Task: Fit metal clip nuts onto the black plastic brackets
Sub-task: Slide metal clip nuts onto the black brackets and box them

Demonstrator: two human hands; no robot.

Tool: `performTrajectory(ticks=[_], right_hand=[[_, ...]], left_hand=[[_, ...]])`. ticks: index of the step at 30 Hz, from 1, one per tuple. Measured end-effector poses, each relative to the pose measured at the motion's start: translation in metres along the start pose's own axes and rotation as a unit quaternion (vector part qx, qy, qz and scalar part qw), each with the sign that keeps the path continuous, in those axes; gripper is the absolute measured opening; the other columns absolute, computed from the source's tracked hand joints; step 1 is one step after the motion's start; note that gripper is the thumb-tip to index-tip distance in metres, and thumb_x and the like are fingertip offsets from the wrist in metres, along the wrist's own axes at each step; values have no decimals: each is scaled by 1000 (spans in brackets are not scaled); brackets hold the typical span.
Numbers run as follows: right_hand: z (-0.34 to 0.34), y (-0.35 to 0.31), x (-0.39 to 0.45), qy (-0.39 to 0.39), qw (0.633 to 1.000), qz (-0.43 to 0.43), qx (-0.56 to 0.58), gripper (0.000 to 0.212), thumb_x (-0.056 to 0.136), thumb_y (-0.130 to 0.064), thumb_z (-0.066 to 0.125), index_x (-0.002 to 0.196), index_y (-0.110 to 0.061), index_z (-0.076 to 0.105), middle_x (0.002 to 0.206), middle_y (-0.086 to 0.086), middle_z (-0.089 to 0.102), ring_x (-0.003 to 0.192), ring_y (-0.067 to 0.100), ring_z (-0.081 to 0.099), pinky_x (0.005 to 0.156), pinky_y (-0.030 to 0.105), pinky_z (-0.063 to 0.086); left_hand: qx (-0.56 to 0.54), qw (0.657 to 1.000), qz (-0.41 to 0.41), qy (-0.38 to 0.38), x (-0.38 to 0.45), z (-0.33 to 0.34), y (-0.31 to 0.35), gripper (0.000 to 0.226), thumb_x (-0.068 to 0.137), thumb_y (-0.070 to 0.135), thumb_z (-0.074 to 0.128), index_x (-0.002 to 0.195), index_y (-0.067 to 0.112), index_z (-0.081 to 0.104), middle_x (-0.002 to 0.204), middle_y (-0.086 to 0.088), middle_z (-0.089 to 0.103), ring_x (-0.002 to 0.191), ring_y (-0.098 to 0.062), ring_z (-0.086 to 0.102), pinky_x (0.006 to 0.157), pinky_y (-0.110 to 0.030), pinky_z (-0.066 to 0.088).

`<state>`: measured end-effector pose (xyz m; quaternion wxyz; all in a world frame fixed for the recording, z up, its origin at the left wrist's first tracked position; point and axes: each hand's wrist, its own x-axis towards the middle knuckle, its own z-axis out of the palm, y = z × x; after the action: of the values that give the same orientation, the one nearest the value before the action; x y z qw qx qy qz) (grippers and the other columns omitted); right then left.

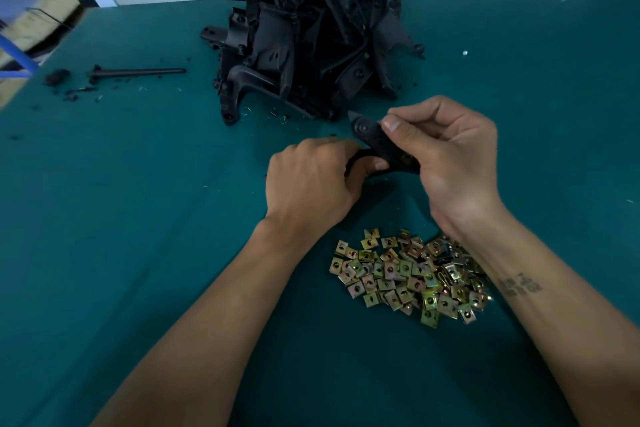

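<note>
Both hands hold one black plastic bracket (372,139) just above the green table. My left hand (311,180) grips its lower curved end, fingers curled round it. My right hand (450,152) pinches its upper part, thumb on top. A brassy glint shows under my right fingers on the bracket; I cannot tell whether it is a clip nut. A pile of several gold-coloured metal clip nuts (408,274) lies on the table below my hands, partly hidden by my right wrist. A heap of black plastic brackets (304,35) is stacked behind.
The green table top (138,201) carries a black rod (138,72) and black plastic crumbs at the left. Cardboard boxes (38,10) stand off the table's far left edge. A small white speck (464,53) lies at the right.
</note>
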<state>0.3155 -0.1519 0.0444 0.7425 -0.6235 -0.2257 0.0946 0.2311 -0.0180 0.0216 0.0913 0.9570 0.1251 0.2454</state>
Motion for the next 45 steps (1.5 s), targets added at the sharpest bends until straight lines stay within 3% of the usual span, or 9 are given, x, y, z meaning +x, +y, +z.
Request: performTrajectory(ticks=[4,10,13,21,25,31,35,40,45], right_hand=[[-1,-1,2,-8,1000,14,19,15,86,3,75,82,-10,72,75,-2,75,75,14,70,77,36,61],[1,2,-1,-11,999,-43,3,19,86,6,73,81,-12,71,73,-7,74,70,9,69,70,22,57],[0,1,-1,-30,997,-67,-16,19,86,3,72,81,-14,70,72,-9,73,67,6,69,65,19,55],[1,6,-5,-75,997,-26,16,13,90,-1,64,80,-8,66,91,8,78,76,24,72,71,35,59],[4,7,-4,-64,997,-28,27,27,91,-13,59,68,0,56,93,11,79,76,30,72,70,50,56],[6,7,-6,-37,997,-38,57,38,89,-22,52,75,11,63,91,19,75,75,52,64,69,59,55],[9,6,-6,-27,998,-37,49,37,88,-21,52,74,11,63,91,21,74,73,51,64,67,56,55],[8,7,-5,-30,999,-42,14,37,95,-11,45,67,-5,70,91,13,74,73,36,69,70,52,58],[5,11,-5,-10,997,-53,-56,38,99,-17,42,77,-2,68,94,22,70,90,42,67,81,60,52]], left_hand=[[20,1000,5,-6,1,1,1,49,99,63,34,100,30,71,88,3,72,80,-33,66,60,-36,40],[-7,1000,9,14,-2,-3,3,42,101,53,41,90,24,70,78,-3,71,70,-37,65,55,-37,45],[-4,1000,14,24,-2,-3,4,35,102,43,49,83,19,65,72,-4,68,62,-39,61,51,-33,35],[25,999,9,20,-3,-1,3,35,100,41,51,80,16,65,72,-9,68,61,-41,61,53,-34,32],[18,1000,-4,25,-3,-1,3,39,101,43,50,76,15,62,69,-11,66,60,-42,60,52,-35,31],[17,999,-1,28,-3,-2,4,36,102,45,51,85,19,68,72,-12,67,64,-43,61,54,-36,34],[12,999,1,31,-3,-2,4,38,102,48,49,87,19,69,73,-12,68,64,-43,61,54,-36,34],[9,999,-11,29,-4,-1,2,39,101,46,51,80,17,66,70,-12,66,61,-43,60,53,-36,33],[10,1000,-15,18,-3,2,1,38,103,52,43,100,27,73,79,-10,69,72,-43,63,58,-39,42]])
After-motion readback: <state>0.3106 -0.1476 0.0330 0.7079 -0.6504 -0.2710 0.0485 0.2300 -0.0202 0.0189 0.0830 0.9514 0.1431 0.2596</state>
